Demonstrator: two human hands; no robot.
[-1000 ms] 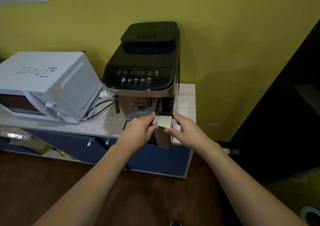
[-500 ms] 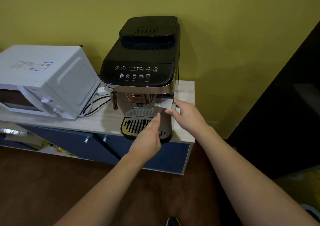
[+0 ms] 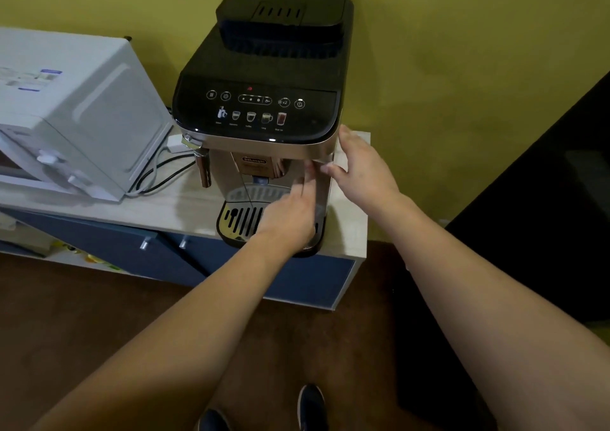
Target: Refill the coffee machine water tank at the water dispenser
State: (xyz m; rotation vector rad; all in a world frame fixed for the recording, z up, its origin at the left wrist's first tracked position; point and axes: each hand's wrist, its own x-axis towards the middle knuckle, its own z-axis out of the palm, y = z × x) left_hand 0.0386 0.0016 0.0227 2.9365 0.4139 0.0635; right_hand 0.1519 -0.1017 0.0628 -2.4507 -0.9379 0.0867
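Note:
A black and silver coffee machine (image 3: pixel 264 100) stands on a light wooden counter (image 3: pixel 355 219) against the yellow wall. Its water tank (image 3: pixel 321 188) sits pushed into the front right of the machine, its front panel flush with the body. My left hand (image 3: pixel 290 211) lies with straight fingers against the tank's front panel, above the drip tray (image 3: pixel 236 221). My right hand (image 3: pixel 358 166) rests with spread fingers on the machine's right front corner, thumb at the tank's top edge. A red warning light shows on the control panel.
A white microwave (image 3: pixel 79 117) stands left of the machine, with cables (image 3: pixel 165 173) between them. Blue cabinet doors (image 3: pixel 158 252) sit under the counter. A dark panel (image 3: pixel 544 199) is at the right. My shoes (image 3: pixel 310 404) show on the brown floor.
The tank, which stuck out of the machine's front in both hands, has slid back in flush. My left hand opened flat against it and my right hand moved up to the machine's corner.

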